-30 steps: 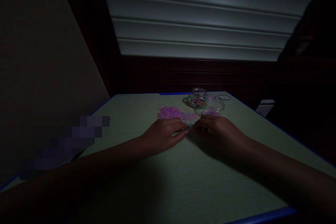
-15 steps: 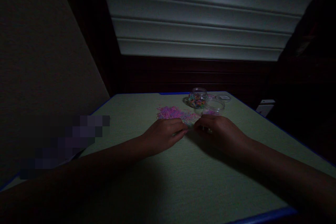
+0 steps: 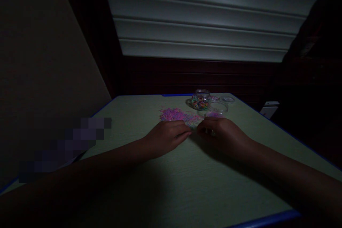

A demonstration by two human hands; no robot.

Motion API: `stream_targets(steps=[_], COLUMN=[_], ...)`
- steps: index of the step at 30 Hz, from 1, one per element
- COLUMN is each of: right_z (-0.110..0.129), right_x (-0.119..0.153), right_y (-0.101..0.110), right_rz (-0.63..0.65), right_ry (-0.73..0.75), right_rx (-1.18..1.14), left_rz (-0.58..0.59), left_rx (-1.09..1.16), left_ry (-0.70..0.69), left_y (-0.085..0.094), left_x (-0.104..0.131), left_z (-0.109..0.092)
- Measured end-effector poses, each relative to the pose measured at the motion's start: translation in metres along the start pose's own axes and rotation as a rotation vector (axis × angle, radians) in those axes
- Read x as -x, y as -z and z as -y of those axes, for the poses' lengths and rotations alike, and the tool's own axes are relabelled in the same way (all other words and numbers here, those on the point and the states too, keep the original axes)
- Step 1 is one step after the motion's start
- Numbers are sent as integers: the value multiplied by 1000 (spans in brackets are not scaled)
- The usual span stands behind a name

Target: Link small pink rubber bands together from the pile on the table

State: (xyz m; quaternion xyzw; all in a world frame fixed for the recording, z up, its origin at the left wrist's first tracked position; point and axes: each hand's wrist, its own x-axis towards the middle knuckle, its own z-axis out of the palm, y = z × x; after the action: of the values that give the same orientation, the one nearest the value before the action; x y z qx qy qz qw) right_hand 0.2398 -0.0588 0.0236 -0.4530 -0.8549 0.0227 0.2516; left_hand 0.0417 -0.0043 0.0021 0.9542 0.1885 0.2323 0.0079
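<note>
Strands, thin, pink-purple, lie heaped beyond your left hand; your right hand sits just apart, both grips unclear.

The one view comes from a camera worn on the head, looking forward and down across a pale green, blue-edged flat surface from above its near side. The bare left fingers and right fingers lie just below mid-frame; beyond the far edge, a pale, horizontally slatted panel fills much of the top.
</note>
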Motion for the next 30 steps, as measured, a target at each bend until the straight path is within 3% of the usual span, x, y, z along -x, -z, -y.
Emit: stream_targets(steps=[9, 30], right_z=[2, 2], right_x=[-2, 0], right_y=[1, 4], right_rz=[-46, -10], right_ry=[-44, -7], right_rx=[-128, -24], left_rz=[-14, -4], left_rx=[-31, -20], left_ry=[-13, 8], left_y=[-2, -3], left_x=[1, 1], left_z=[3, 2])
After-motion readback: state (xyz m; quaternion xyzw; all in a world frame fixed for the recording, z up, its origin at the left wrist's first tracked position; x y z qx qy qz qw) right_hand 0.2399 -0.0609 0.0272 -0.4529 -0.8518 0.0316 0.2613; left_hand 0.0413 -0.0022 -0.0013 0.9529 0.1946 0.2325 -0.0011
